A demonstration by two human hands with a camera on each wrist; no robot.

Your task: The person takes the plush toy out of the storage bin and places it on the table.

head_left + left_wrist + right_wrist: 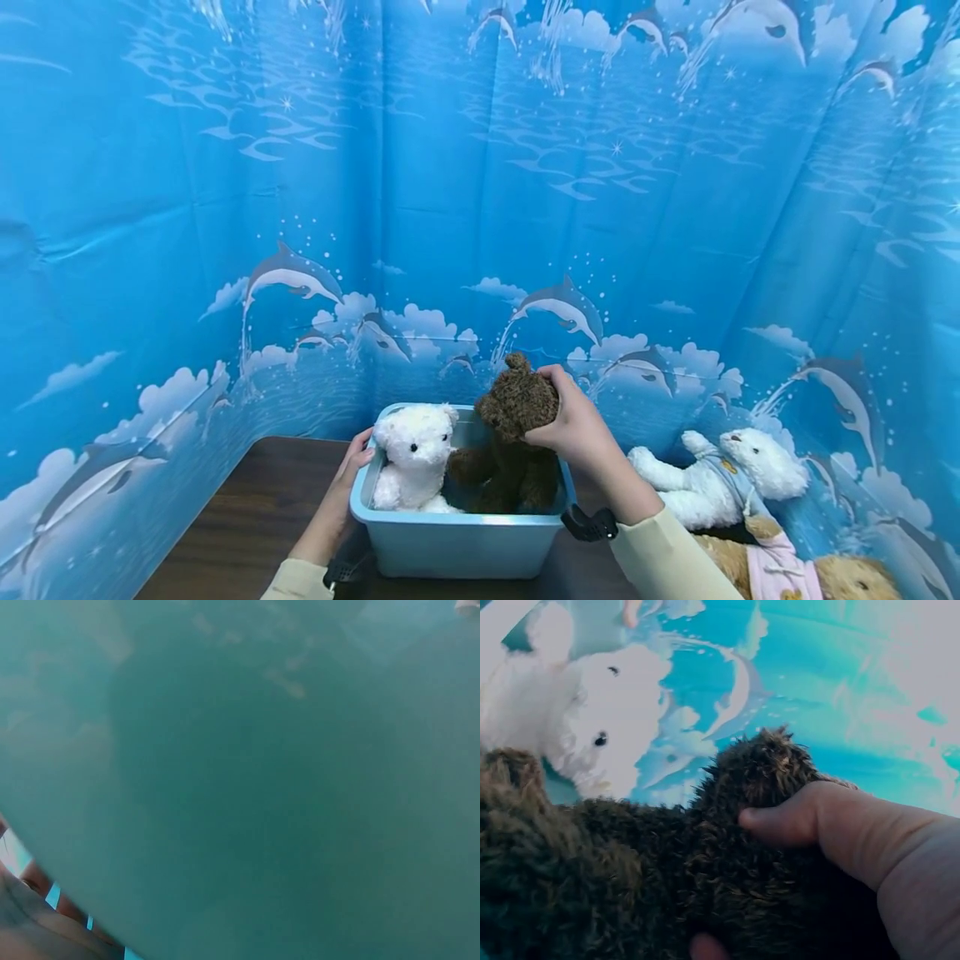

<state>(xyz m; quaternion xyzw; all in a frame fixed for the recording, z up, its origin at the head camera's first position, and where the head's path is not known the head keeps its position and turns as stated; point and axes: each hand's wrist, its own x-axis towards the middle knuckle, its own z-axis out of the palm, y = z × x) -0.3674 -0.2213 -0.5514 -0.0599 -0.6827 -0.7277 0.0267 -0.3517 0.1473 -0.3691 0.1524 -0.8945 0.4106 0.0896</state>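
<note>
Gripping the brown teddy bear by its head, the right hand has its fingers curled over the fur, the thumb pressed in beside one ear; the bear sits upright inside the light blue bin, at its right end, legs down in the tub. Beside it, at the bin's left end, sits a white teddy bear, touching the brown one's arm; the left hand curls its fingers over the bin's left rim, holding it. The bin stands at the back edge of the dark wooden table; toward the table's right edge lie a white bear in a blue shirt and, nearer the front corner, a tan bear in a pink garment. The left wrist view shows only blurred teal plastic.
</note>
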